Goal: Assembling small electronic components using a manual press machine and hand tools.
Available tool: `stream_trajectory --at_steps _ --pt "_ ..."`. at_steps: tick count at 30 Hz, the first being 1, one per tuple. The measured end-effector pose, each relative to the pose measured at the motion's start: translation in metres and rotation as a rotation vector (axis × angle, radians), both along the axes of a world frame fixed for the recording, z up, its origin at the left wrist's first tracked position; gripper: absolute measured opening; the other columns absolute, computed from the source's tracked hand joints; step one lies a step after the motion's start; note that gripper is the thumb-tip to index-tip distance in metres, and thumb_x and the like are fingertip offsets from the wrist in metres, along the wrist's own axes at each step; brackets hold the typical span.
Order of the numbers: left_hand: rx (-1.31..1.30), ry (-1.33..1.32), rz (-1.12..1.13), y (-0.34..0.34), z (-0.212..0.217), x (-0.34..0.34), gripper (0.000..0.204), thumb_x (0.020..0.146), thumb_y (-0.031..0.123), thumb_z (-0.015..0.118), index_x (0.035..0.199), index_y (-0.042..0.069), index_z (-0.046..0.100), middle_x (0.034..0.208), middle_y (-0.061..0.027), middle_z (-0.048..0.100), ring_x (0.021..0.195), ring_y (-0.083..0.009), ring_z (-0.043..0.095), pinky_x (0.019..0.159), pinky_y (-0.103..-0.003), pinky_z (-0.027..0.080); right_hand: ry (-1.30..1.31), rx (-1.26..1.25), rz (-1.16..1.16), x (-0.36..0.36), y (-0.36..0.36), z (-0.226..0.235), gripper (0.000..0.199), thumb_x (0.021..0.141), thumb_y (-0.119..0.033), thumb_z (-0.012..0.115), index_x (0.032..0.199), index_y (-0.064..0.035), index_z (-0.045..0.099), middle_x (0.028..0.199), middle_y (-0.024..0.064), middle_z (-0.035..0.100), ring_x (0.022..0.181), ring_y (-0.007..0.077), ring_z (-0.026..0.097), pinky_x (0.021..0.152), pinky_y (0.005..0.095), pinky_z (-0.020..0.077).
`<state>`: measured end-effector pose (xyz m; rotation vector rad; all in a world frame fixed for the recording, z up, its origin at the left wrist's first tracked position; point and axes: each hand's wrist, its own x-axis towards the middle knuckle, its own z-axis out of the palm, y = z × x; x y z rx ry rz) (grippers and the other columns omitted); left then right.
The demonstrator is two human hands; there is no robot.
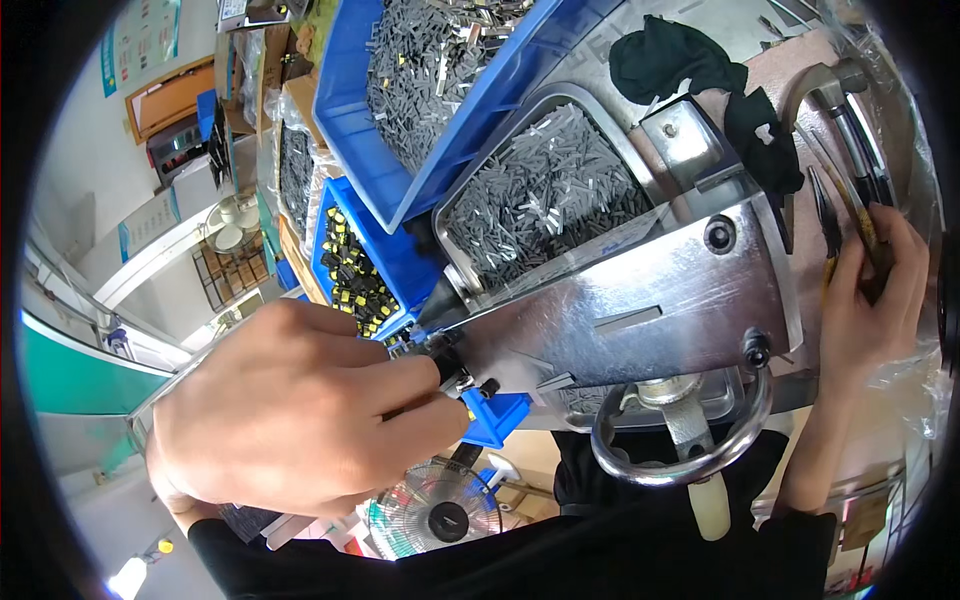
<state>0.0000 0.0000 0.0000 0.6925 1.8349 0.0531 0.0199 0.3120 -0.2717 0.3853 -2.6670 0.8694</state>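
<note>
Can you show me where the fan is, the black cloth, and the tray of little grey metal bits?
fan (440,512), head view, on its round wire guard.
black cloth (668,55), head view, on its bunched middle.
tray (600,108), head view, on its metal rim.

Single head view, tilted, looking down close onto metal press and hands

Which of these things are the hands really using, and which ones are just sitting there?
In use:
left hand on small black part
metal press
right hand on pliers

Lying about:
black cloth
fan
blue bins
tray of metal strips
</note>
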Motion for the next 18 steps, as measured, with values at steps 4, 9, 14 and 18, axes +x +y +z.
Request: stream_trajectory --at_steps 4,9,14,18 --pt "0.039 0.014 -0.029 -0.002 -0.001 0.002 0.02 0.069 0.013 0.073 0.087 0.009 0.065 0.071 -0.0016 0.052 0.052 -0.0201 0.057 0.046 -0.035 0.044 0.023 -0.067 -0.003 -0.002 -0.005 0.0 0.033 0.089 0.004 0.072 0.122 -0.0014 0.067 0.114 0.0082 0.069 0.079 0.0087 0.068 0.061 0.0189 0.0515" --pt "0.009 0.022 0.052 -0.002 -0.01 0.007 0.023 0.069 0.011 0.071 0.091 0.007 0.066 0.075 -0.0038 0.053 0.052 -0.0229 0.058 0.048 -0.038 0.046 0.041 -0.075 0.007 -0.002 -0.007 0.005 0.031 0.089 0.005 0.071 0.119 -0.0003 0.067 0.112 0.0083 0.069 0.079 0.0089 0.068 0.061 0.0196 0.0514" --pt "-0.02 0.035 0.0 -0.001 -0.01 0.006 0.026 0.07 0.008 0.069 0.095 0.007 0.067 0.085 -0.0044 0.063 0.057 -0.0231 0.062 0.05 -0.037 0.048 -0.023 -0.063 -0.057 0.002 -0.009 0.009 0.032 0.088 0.004 0.071 0.118 -0.0026 0.067 0.11 0.0076 0.068 0.081 0.0106 0.069 0.063 0.021 0.0521" --pt "-0.002 0.035 0.023 -0.003 -0.008 0.004 0.027 0.068 0.008 0.069 0.095 0.007 0.068 0.086 -0.0039 0.064 0.057 -0.0226 0.062 0.05 -0.036 0.049 -0.027 -0.099 -0.055 -0.001 -0.012 0.01 0.032 0.086 0.004 0.072 0.117 -0.0032 0.067 0.108 0.0072 0.068 0.082 0.0116 0.07 0.064 0.0216 0.0524"
